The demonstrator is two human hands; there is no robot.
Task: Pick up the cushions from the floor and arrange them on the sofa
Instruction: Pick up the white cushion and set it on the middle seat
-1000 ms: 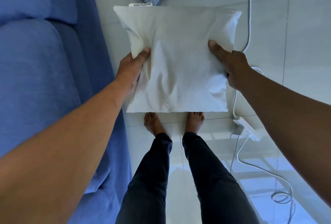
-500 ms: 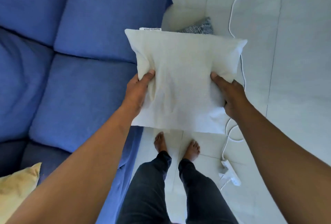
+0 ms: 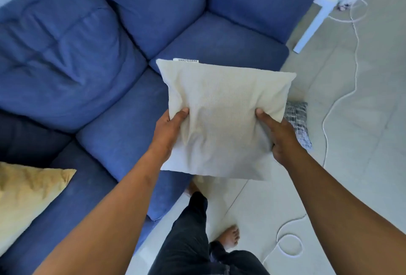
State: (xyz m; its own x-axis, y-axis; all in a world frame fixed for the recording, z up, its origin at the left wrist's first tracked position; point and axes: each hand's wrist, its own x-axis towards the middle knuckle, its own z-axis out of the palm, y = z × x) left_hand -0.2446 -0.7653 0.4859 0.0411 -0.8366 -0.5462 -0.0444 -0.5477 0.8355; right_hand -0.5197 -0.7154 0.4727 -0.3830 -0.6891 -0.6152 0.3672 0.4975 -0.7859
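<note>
I had the cream cushion (image 3: pixel 222 118) clenched at both sides, left hand (image 3: pixel 169 130) and right hand (image 3: pixel 279 136) each with the thumb pressed into the front, so that it hung flat and square over the front edge of the blue sofa (image 3: pixel 123 103). A yellow cushion (image 3: pixel 26 193) already lay on the seat at my left. The patterned cushion (image 3: pixel 298 125) lay on the floor (image 3: pixel 362 120), half hidden behind my right hand, which I judged would be next.

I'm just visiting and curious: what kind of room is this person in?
Most likely a home living room. A large blue sofa fills the corner, a yellow cushion lies on it, and both hands hold a cream cushion over a tiled floor strewn with white cables.
</note>
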